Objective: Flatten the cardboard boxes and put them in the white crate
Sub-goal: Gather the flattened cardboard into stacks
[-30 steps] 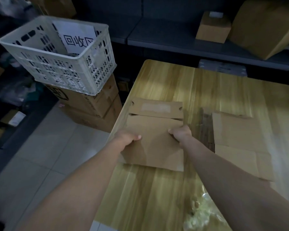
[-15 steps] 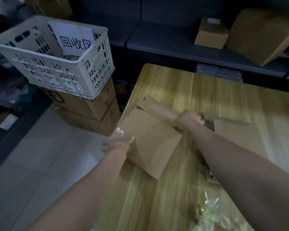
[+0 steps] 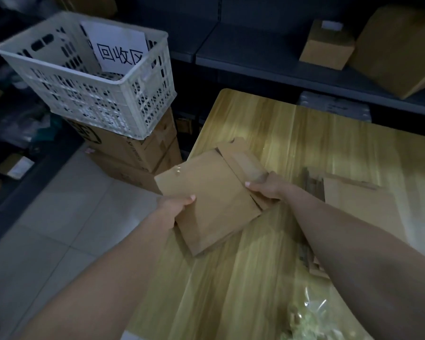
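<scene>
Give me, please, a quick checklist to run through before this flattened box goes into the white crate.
1. Flattened box is flat: ok.
2. Left hand and right hand both grip its edges: ok.
3. White crate open at the top: ok.
4. Room inside: ok, only a paper sign shows.
5. Crate steady on the stacked cartons: cannot tell.
6. Table finished: not ok, another cardboard piece lies there.

flattened box: matt brown cardboard, with a glossy scrap of clear tape
desk: pale wood-grain top, smooth, slight sheen
white crate: perforated plastic, matt
sign: white paper, black print
floor: smooth light tiles
bag: crinkled glossy clear plastic
</scene>
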A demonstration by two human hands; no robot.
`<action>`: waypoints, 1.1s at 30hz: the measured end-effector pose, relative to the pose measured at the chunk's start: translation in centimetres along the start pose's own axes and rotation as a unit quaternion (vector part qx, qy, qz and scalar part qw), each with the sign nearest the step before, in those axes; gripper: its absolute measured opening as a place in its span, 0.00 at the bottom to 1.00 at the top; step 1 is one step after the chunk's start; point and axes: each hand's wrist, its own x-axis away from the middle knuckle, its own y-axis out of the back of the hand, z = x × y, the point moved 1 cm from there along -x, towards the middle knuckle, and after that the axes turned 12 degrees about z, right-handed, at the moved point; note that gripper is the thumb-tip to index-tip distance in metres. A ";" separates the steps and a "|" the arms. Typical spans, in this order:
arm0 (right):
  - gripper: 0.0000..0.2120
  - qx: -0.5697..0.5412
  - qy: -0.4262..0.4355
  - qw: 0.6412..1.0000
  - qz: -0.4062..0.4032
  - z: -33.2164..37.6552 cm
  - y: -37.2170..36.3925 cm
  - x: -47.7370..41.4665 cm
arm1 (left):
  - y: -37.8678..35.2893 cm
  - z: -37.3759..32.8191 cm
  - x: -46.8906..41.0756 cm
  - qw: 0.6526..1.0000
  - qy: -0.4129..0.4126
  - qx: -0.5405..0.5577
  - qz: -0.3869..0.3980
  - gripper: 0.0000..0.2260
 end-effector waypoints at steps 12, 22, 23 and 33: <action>0.37 -0.287 0.013 0.958 0.017 -1.9 -1.0 1.3 | 0.4 -2.6 4.2 0.984 -0.160 -0.050 -0.061 0.25; 0.42 -0.316 0.050 0.942 -0.102 -2.0 0.8 4.6 | -0.9 -5.7 6.9 0.957 -0.261 -0.115 0.058 0.38; 0.41 -0.307 0.045 0.945 -0.101 -2.1 0.6 5.0 | -0.7 -5.5 6.9 0.957 -0.253 -0.129 0.065 0.35; 0.32 -0.108 -0.015 0.989 -0.103 -0.1 -1.7 6.3 | -1.0 -0.7 5.6 0.984 0.054 -0.043 0.163 0.18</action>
